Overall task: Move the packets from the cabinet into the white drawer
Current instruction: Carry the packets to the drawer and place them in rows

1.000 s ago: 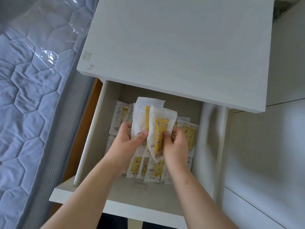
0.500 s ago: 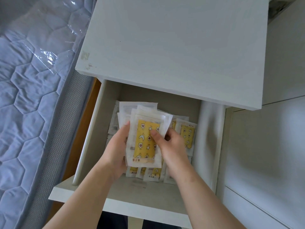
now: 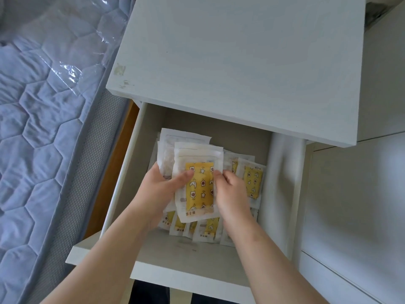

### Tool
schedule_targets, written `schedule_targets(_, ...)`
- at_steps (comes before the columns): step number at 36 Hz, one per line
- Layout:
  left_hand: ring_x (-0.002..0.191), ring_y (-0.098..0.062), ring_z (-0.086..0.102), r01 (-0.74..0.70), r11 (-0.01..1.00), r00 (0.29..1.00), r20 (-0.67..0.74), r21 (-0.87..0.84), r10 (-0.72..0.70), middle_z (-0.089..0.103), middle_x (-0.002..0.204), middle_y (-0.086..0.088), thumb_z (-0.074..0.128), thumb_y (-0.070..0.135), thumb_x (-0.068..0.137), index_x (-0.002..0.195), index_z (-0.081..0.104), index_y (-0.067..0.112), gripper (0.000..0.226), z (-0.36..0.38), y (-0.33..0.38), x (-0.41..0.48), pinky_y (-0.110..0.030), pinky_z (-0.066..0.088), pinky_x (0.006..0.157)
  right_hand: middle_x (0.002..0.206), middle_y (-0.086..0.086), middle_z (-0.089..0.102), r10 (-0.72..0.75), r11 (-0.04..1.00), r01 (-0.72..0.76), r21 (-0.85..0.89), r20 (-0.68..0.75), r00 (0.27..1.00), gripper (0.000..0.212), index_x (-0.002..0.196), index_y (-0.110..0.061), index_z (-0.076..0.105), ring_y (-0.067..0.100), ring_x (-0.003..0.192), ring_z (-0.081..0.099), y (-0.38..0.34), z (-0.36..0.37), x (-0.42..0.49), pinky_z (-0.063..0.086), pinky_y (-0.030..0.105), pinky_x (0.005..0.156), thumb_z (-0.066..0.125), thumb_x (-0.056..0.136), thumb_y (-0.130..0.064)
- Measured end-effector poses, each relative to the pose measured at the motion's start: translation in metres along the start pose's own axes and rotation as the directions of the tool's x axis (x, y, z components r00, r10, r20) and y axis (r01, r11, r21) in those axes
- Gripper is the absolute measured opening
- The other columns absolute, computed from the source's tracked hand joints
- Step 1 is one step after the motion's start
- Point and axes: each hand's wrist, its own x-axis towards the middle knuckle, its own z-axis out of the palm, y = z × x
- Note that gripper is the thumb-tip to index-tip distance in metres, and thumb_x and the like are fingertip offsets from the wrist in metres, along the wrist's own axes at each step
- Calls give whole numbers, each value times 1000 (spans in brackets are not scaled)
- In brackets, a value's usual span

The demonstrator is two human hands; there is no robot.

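Observation:
The white drawer (image 3: pixel 122 178) stands pulled out under the white cabinet top (image 3: pixel 230 62). Both hands are inside it, over its middle. My left hand (image 3: pixel 160 189) grips a stack of white packets (image 3: pixel 199 187) with yellow star-and-moon labels, thumb on the top packet's face. My right hand (image 3: pixel 232 191) pinches the right edge of the same stack. Several more packets (image 3: pixel 252 181) lie flat on the drawer floor beneath and to the right, partly hidden by the hands.
A quilted blue mattress (image 3: pixel 43 128) in clear plastic lies to the left, close to the drawer's side, with a wooden bed frame edge (image 3: pixel 114 163) between. White cabinet panels (image 3: pixel 355 194) fill the right. The drawer's front part (image 3: pixel 186 253) is bare.
The packets held upright and apart a second ago have been brought together into one flat stack. The stack now sits lower in the drawer, held by both hands.

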Motion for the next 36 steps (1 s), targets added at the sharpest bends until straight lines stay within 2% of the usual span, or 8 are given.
schedule_targets(4, 77, -21, 73, 11, 996, 997, -75, -94, -18, 75, 86, -1, 70, 20, 76, 101, 62, 23, 25, 5, -2, 5, -42, 59, 63, 90, -10, 70, 62, 985, -70, 158, 59, 996, 13, 99, -28, 61, 3, 79, 68, 3, 5, -6, 57, 27, 74, 61, 89, -36)
schedule_targets(7, 79, -23, 73, 6, 995, 996, -84, -98, -14, 75, 91, -2, 71, 23, 75, 102, 63, 24, 29, 7, -4, 8, -45, 59, 66, 88, -1, 75, 132, 940, -150, 307, 77, 988, 12, 95, -20, 65, 16, 82, 72, 2, 6, -3, 58, 42, 77, 69, 84, -18)
schedule_targets(10, 87, -27, 72, 54, 993, 996, -68, -108, -61, 74, 98, -4, 66, 36, 76, 112, 62, 24, 38, 6, -4, 8, -54, 56, 77, 83, 0, 75, 135, 934, -151, 323, 71, 988, 6, 87, -17, 67, 18, 80, 72, 2, 1, 2, 58, 41, 76, 69, 83, -13)
schedule_targets(13, 85, -26, 72, 113, 989, 992, -49, -96, -118, 75, 94, -1, 50, 47, 88, 106, 63, 30, 29, 2, -4, 9, -52, 55, 78, 81, -2, 75, 135, 950, -147, 275, 63, 989, 2, 83, -16, 67, 17, 80, 72, 3, -3, 7, 57, 41, 79, 69, 84, -17)
schedule_targets(17, 76, -18, 73, 85, 996, 993, -78, -31, -87, 75, 84, 4, 46, 38, 95, 100, 61, 30, 18, -2, -5, 11, -44, 57, 70, 79, 0, 74, 178, 921, -203, 333, 103, 979, 6, 85, -13, 67, 17, 75, 71, 3, -7, 15, 57, 39, 74, 64, 88, -16)
schedule_targets(20, 81, -14, 72, 28, 997, 996, -89, 68, -21, 74, 93, 6, 48, 28, 96, 108, 58, 28, 16, -6, -4, 18, -41, 57, 71, 87, 5, 73, 204, 885, -255, 390, 168, 964, 9, 95, -13, 67, 21, 79, 70, 2, -8, 22, 57, 40, 70, 59, 91, -14)
schedule_targets(29, 94, -18, 69, -110, 978, 994, 47, 180, 103, 64, 113, 1, 63, 3, 84, 131, 27, 42, 71, -17, 8, 46, -49, 57, 78, 89, 7, 71, 199, 883, -281, 377, 241, 950, 9, 93, -13, 66, 22, 77, 69, 6, -14, 49, 56, 38, 64, 56, 92, -12)
schedule_targets(36, 91, -22, 69, -191, 910, 981, 106, 367, 163, 55, 130, 0, 66, 5, 83, 139, 27, 42, 77, -15, 36, 99, -45, 58, 76, 84, 2, 69, 127, 900, -181, 395, 160, 979, 5, 91, -17, 60, 15, 67, 69, -10, -3, 88, 56, 34, 57, 57, 92, -14)
